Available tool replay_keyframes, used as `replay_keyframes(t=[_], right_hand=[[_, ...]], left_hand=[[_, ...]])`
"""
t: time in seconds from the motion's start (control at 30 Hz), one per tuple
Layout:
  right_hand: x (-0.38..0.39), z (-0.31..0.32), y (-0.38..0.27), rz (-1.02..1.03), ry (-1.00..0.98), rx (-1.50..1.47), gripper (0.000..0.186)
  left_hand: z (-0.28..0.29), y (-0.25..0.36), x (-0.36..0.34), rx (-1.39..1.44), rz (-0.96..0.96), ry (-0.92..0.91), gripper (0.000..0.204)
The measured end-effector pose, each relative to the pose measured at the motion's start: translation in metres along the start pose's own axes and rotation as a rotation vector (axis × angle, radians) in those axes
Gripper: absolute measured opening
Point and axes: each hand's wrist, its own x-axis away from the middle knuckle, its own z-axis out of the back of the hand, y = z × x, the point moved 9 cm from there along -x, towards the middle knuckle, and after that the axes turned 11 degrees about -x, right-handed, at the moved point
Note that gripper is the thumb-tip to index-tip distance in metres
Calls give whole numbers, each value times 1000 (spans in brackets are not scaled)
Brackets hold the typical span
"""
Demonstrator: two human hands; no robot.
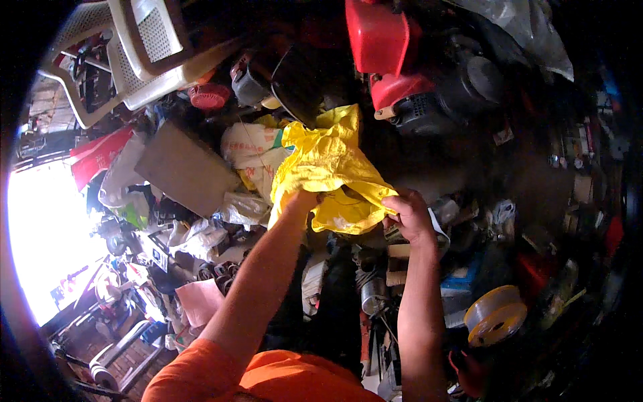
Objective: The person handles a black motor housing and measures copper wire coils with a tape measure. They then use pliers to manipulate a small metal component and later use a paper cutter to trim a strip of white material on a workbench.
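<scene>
A crumpled yellow woven sack [335, 157] is held in front of me, its mouth gaping toward my body. My right hand [412, 216] pinches the sack's rim at the right side, thumb on top of the fabric. Into the opening at the left goes my left hand [305, 201]; only its wrist and back show, and the sack hides its fingers. Inside the sack, something dark and thin shows faintly, too shadowed to name. White printed sacks [251, 146] lie just beyond, to the left of the yellow one.
Red-and-black machines [429, 87] stand beyond the sack. Stacked pale plastic chairs [144, 57] are at the far left, above a flat brown board [184, 167]. Close to my right forearm sits a yellow-rimmed spool [495, 315]. Clutter covers the floor around my legs.
</scene>
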Motion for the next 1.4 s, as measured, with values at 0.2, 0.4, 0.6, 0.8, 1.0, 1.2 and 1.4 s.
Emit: replay_keyframes(t=[0.2, 0.4, 0.6, 0.8, 1.0, 1.2, 1.4], right_hand=[[-14, 18, -10, 12, 66, -113, 19], [-31, 25, 16, -3, 218, -214, 31], [-85, -2, 2, 249, 18, -136, 28], [-221, 7, -36, 840, 298, 487, 45], [-254, -12, 45, 404, 88, 1187, 35], [-232, 9, 47, 245, -101, 1438, 24], [-75, -45, 104, -289, 210, 1281, 20]], left_hand=[[-55, -4, 10, -138, -61, 240, 35], [-89, 13, 66, -977, -524, 196, 42], [-39, 10, 177, -809, -327, 30, 40], [128, -51, 321, -703, -12, 443, 46], [209, -247, 478, -606, 523, 680, 49], [215, -341, 544, -263, 617, 647, 45], [219, -381, 563, 42, 616, 644, 42]])
